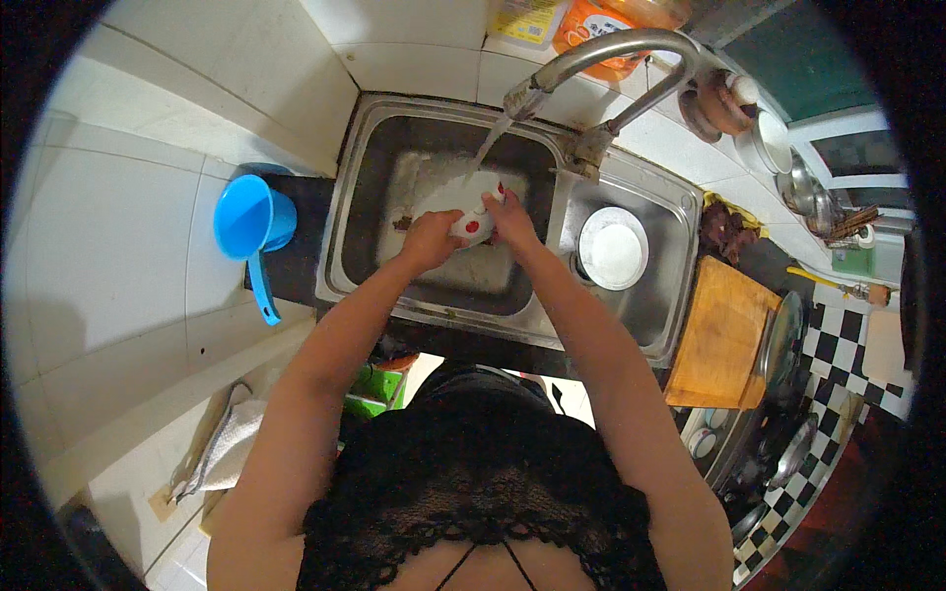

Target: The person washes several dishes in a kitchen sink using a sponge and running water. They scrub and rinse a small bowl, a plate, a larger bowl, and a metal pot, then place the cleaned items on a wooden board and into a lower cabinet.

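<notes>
My left hand (432, 238) grips the left side of a white bowl with red marks (470, 224), low over the large basin of a stainless steel sink (414, 310). On the bowl's right side, my right hand (508, 214) closes its fingers on the rim. The bowl is tilted, and my fingers hide part of it. Water runs from the curved metal faucet (526, 100) down beside the bowl. Small dark scraps (402, 223) lie on the basin floor. In the smaller basin at the right stands a round, whitish lid or dish (613, 248).
A blue plastic dipper (279, 218) stands left of the sink. To the right lie a wooden cutting board (713, 332) and a dark red cloth-like heap (724, 229). Detergent bottles (599, 37) stand behind the faucet, with pots (768, 144) along the back right.
</notes>
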### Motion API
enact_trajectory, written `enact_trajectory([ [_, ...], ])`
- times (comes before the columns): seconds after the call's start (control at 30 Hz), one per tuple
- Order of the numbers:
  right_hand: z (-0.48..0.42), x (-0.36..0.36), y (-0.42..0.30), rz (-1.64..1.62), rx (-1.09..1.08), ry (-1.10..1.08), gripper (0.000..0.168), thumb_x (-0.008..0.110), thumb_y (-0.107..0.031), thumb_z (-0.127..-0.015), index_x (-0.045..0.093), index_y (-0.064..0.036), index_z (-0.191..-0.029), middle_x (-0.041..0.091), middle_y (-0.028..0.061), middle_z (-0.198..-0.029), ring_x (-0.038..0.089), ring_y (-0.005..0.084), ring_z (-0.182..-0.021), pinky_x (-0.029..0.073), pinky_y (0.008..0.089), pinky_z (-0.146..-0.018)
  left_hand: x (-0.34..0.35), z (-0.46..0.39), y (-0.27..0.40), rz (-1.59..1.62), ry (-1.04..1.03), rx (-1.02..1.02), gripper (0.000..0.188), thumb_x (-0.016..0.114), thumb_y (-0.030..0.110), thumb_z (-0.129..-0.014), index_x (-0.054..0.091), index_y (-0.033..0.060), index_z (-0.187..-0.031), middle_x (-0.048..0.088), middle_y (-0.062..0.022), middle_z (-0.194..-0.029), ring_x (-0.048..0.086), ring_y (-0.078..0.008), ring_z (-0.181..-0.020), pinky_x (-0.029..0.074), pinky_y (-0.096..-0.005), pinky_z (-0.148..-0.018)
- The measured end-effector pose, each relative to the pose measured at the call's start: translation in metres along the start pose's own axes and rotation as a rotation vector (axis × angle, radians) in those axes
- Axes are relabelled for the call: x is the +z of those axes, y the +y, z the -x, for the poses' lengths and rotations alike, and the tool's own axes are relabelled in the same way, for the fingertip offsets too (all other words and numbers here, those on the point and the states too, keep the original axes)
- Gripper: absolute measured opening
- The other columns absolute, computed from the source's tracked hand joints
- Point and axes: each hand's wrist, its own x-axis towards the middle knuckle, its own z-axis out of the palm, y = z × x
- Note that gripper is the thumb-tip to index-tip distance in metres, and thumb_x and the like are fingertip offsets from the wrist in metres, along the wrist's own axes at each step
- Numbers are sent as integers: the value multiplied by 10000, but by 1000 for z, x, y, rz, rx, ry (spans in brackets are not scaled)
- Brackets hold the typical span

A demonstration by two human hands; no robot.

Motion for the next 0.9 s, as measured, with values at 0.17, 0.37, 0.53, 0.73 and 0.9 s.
enact_trajectory([
  [0.17, 47, 33, 1, 295, -580, 241, 541, 408, -401, -899, 365, -59, -1316, 300, 212, -1369, 301, 387, -1254, 235, 452, -1033, 22, -30, -11, 697, 115, -267, 326, 711, 146, -681, 599, 30, -965, 635, -142, -880, 611, -263, -823, 471, -367, -700],
  [0.37, 36, 36, -51, 595, -696, 167, 326, 425, -274, -907, 498, -131, -1191, 357, 119, -1363, 291, 358, -1266, 221, 444, -1041, -1, -35, -14, 880, -25, -444, 269, 621, 104, -746, 595, 65, -1010, 602, -23, -807, 556, -141, -686, 468, -295, -620],
  [0.53, -26, 18, -49, 245, -398, -29, 502, 499, -464, -839, 500, -107, -1192, 449, 114, -1272, 399, 296, -1183, 288, 445, -978, -38, -33, -14, 941, -295, -414, 325, 624, 135, -781, 553, 61, -1089, 614, -25, -897, 569, -132, -781, 475, -303, -675],
  [0.73, -25, -29, -15, -468, 214, -324, 606, 549, -546, -794, 483, -122, -1222, 544, 50, -1164, 522, 208, -1036, 397, 413, -872, -64, -31, -49, 1342, -455, -329, 374, 648, 199, -796, 535, 40, -1114, 626, -26, -1002, 592, -143, -883, 471, -301, -779],
  [0.9, 5, -48, -3, -736, 172, -522, 467, 574, -406, -831, 499, -124, -1196, 568, 24, -1135, 545, 186, -1029, 432, 403, -873, -67, -48, -70, 1493, -360, -284, 433, 622, 243, -812, 511, 39, -1177, 599, -53, -1076, 564, -165, -974, 440, -322, -851],
])
